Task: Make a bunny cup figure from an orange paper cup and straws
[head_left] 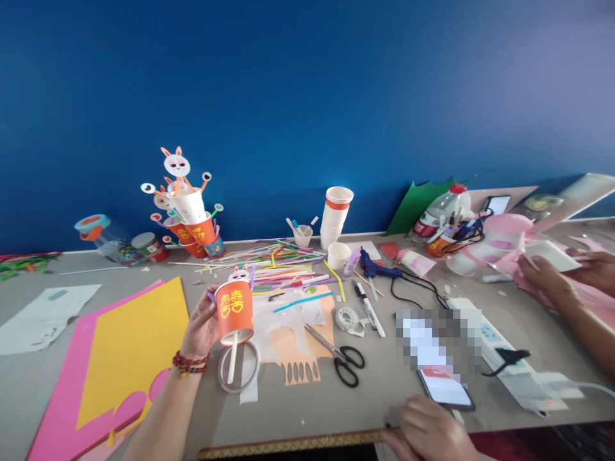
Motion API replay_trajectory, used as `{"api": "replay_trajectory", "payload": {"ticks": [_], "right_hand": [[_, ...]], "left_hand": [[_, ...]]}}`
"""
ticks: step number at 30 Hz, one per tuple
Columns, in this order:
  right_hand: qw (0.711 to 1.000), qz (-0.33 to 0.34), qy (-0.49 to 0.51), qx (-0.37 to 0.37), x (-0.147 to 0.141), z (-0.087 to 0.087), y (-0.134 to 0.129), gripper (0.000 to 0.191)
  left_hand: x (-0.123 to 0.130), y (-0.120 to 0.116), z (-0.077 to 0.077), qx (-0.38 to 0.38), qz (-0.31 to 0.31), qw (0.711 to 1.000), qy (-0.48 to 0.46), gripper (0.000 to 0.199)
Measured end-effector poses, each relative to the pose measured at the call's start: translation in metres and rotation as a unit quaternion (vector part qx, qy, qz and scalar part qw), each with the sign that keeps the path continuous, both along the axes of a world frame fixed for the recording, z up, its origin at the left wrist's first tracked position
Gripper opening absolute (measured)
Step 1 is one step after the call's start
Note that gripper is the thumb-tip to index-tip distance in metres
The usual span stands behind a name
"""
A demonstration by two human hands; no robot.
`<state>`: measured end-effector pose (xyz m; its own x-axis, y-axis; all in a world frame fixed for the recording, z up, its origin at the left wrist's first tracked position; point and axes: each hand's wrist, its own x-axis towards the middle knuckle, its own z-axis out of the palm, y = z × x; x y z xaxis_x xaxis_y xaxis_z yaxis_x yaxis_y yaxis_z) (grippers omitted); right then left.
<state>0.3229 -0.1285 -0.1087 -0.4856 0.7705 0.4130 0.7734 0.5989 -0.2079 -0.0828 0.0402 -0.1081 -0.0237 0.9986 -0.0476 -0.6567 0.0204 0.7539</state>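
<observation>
My left hand [204, 326] is wrapped round an orange paper cup [235, 310] with yellow lettering. The cup is held upside down above the table, and a white straw [233, 358] sticks out below its open rim. A small white rabbit face [239, 274] shows at its top, with purple strips at the sides. Below the cup lies a roll of clear tape [221, 374]. My right hand [430, 430] is at the table's front edge with curled fingers; what they hold, if anything, is hidden. Near it lies a phone [449, 390]. Black-handled scissors [346, 365] rest between my hands.
Yellow paper [139, 346] and pink sheets lie left. Decorated cups [187, 205], coloured straws [269, 256] and stacked cups [335, 218] stand or lie behind. A blue glue gun [377, 266] and a power strip [509, 365] are right. Another person's hands [548, 282] hold a white piece.
</observation>
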Motion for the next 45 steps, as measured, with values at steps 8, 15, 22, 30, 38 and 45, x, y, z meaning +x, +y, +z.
{"api": "replay_trajectory", "payload": {"ticks": [8, 15, 22, 30, 38, 45], "right_hand": [[0.976, -0.211, -0.05, 0.0, -0.011, -0.017, 0.086, 0.027], [0.978, -0.203, -0.052, -0.011, -0.013, -0.021, 0.11, 0.014], [0.979, -0.204, -0.004, -0.027, -0.003, -0.021, 0.114, 0.015], [0.981, -0.176, -0.082, -0.028, 0.003, -0.017, 0.114, 0.02], [0.98, -0.184, 0.048, -0.064, 0.007, -0.013, 0.124, 0.018], [0.896, -0.238, 0.321, -0.192, 0.012, -0.005, 0.131, 0.022]], "left_hand": [[0.002, -0.003, 0.004, 0.02, -0.015, 1.0, 0.01, 0.042], [-0.002, -0.004, 0.005, 0.023, -0.016, 1.0, 0.002, 0.042], [-0.002, -0.004, 0.004, 0.016, -0.016, 1.0, -0.003, 0.044], [-0.003, -0.004, 0.002, 0.021, -0.012, 1.0, -0.008, 0.044], [-0.003, -0.003, 0.002, 0.015, -0.006, 1.0, -0.008, 0.043], [-0.003, -0.003, 0.002, 0.012, -0.012, 1.0, -0.01, 0.043]]}}
